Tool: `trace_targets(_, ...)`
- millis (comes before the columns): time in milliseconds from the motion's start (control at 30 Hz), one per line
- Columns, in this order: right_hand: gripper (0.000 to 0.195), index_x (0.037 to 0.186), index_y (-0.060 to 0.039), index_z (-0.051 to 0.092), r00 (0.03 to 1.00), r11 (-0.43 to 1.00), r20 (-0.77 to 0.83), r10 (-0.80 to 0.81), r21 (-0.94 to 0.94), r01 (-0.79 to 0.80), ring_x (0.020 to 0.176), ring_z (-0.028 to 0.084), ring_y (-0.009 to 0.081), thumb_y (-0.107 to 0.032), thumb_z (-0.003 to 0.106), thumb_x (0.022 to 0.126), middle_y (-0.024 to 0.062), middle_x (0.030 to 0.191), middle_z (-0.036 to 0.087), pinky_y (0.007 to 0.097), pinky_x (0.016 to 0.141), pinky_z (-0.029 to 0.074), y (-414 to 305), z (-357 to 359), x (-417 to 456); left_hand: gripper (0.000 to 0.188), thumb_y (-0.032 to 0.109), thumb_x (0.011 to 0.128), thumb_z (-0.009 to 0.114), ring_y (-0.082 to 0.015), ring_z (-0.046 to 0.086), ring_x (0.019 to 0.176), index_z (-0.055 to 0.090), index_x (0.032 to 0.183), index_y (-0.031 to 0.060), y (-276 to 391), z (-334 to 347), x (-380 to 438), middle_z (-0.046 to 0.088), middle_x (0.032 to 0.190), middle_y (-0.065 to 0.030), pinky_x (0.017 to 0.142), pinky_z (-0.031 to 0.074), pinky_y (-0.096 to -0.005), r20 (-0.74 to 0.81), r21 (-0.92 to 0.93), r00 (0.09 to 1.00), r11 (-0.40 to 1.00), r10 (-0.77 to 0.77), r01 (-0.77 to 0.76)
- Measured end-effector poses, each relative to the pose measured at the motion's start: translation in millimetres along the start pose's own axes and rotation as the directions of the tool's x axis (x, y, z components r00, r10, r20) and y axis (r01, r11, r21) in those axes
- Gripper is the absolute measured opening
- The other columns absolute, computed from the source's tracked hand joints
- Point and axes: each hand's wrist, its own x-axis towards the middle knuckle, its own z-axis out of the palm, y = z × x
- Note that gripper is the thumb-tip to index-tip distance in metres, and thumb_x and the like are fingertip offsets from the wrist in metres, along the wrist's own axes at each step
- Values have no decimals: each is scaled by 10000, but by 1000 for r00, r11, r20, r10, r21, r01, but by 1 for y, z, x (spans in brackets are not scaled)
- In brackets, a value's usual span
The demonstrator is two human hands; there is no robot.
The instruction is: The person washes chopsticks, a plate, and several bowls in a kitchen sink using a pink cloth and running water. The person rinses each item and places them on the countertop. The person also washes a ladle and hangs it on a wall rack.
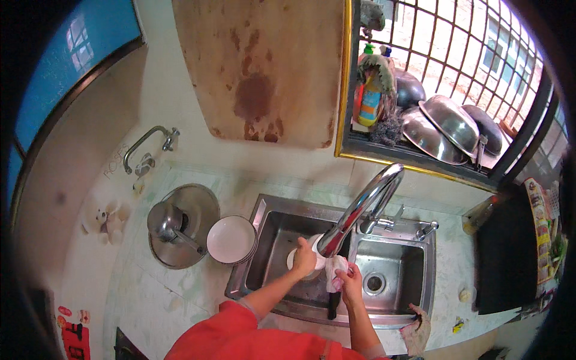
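Note:
Over the left basin of a stainless steel double sink, my left hand grips a white bowl by its side, partly behind the spout of a chrome faucet. Close to its right, my right hand holds a pale pinkish cloth, bunched up beside the bowl. A round, light-coloured dish shows in part beneath my left hand. Below the cloth, a black handle lies at the basin's front edge; what it belongs to is hidden. Whether water runs cannot be told.
Stacked white bowls stand at the sink's left edge, beside a metal lid with a metal ladle on it. A rag hangs at the front right. Metal basins and a yellow bottle stand on the windowsill.

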Motion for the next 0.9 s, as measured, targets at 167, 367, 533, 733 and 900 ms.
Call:
trace_targets(167,321,1113,-21,488,974,972,-26,-225,-82,222,728,550,119,-24,518,794,65,886,574,229,601,452,-3,9,34,443,338,780,504,-425,517,941,472,1074,7,59,6,-15,549,998,-262,797,416,-441,300,-185,923,934,-242,305)
trace_targets(367,383,1135,-24,490,841,402,351,-411,-758,513,885,521,226,-53,518,754,85,1012,564,311,724,434,1,7,-5,460,410,790,486,-240,573,851,547,1012,13,4,46,15,601,919,-134,715,454,-343,261,-328,964,944,55,35)
trace_targets(533,448,1017,-54,564,579,-293,683,-445,-722,626,922,501,293,-61,635,575,89,1010,562,373,777,426,2,-35,10,340,303,784,524,-207,567,804,550,982,28,15,28,23,600,915,-91,687,457,-341,566,-501,821,761,-73,413)
trace_targets(733,344,908,-46,561,700,275,552,-453,-660,699,890,490,337,9,587,569,133,905,551,401,792,394,10,19,15,616,354,698,589,-347,549,932,389,1231,120,5,58,-31,570,1036,-181,789,417,-403,75,-649,852,623,-518,436)
trace_targets(900,639,1263,-131,370,397,-176,915,-67,-403,898,1135,412,294,-34,552,659,131,1221,430,387,977,313,18,-21,33,443,210,743,546,-204,585,836,481,1157,66,2,-19,5,595,971,-112,744,453,-320,552,-397,792,754,-260,524)
